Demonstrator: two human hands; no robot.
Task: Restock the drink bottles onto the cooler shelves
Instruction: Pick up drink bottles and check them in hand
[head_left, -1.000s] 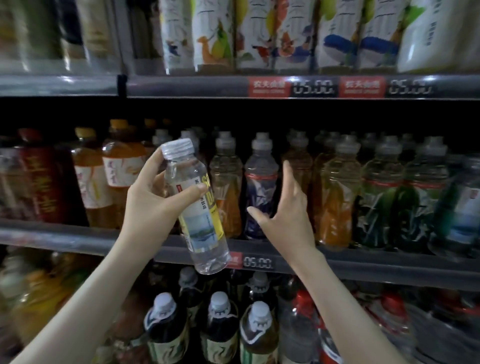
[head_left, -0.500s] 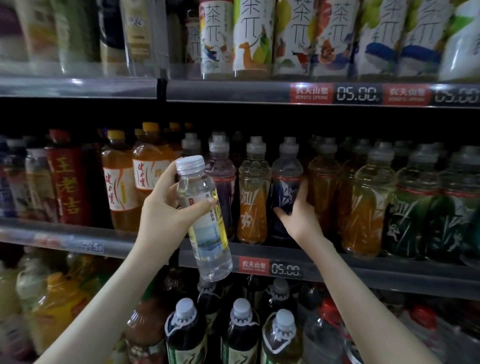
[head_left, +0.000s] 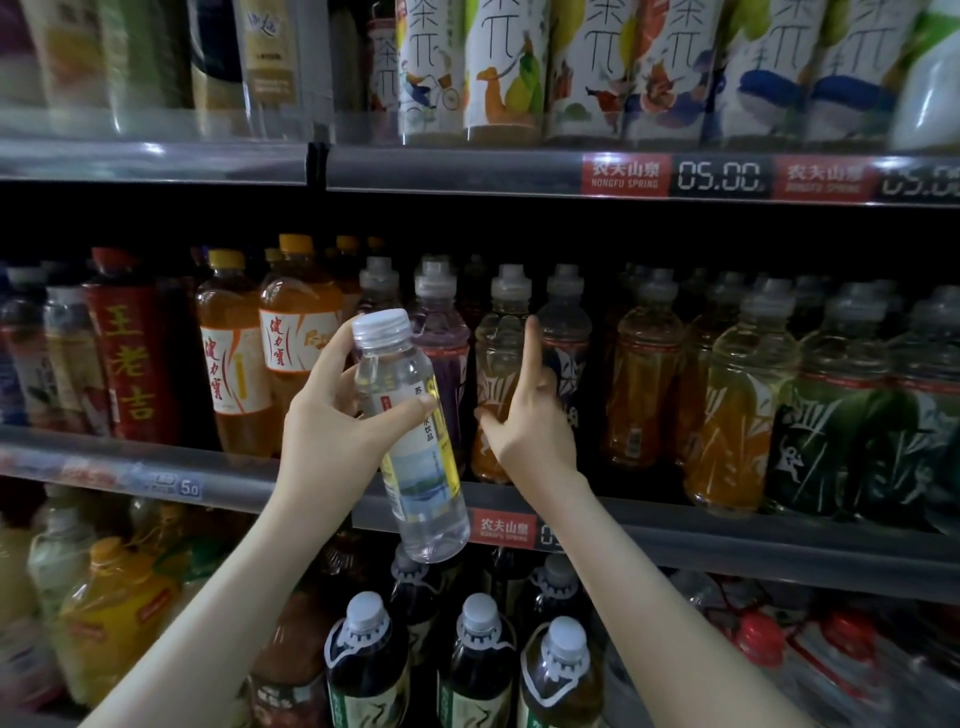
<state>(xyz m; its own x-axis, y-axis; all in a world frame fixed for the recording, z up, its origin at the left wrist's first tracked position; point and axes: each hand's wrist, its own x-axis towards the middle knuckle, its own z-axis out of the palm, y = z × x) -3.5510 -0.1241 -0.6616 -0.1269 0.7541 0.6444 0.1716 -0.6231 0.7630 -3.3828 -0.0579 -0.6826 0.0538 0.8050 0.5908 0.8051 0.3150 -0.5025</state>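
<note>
Head view, cooler front, dim light. Left hand (head_left: 332, 431) gripped a clear plastic water bottle with a white screw cap and a white, yellow and blue label (head_left: 415, 457). The thumb lay across the label and the fingers wrapped behind the shoulder. The bottle was off the shelf, in the air, tilted with its cap toward the upper left. Its base hung in front of the grey front rail of the middle shelf (head_left: 727, 543), just beside a red brand tag (head_left: 501, 527) on that rail.

Right hand (head_left: 530, 421) was at the middle shelf's front row. Thumb and forefinger were spread wide, the forefinger (head_left: 531, 343) straight up between two bottles. The thumb touched an orange-drink bottle with a grey cap (head_left: 496, 358). The other fingers sat partly hidden against a dark blue-labelled bottle (head_left: 566, 332); could not tell whether they held it.

A purple-drink bottle (head_left: 444, 358) stood behind the held bottle. Amber bottles with yellow caps (head_left: 298, 322) and a red-labelled bottle (head_left: 130, 358) stood to the left, green-labelled bottles (head_left: 831, 431) to the right. White illustrated tea bottles (head_left: 498, 67) lined the top shelf. Dark bottles with white caps (head_left: 366, 665) filled the shelf below.
</note>
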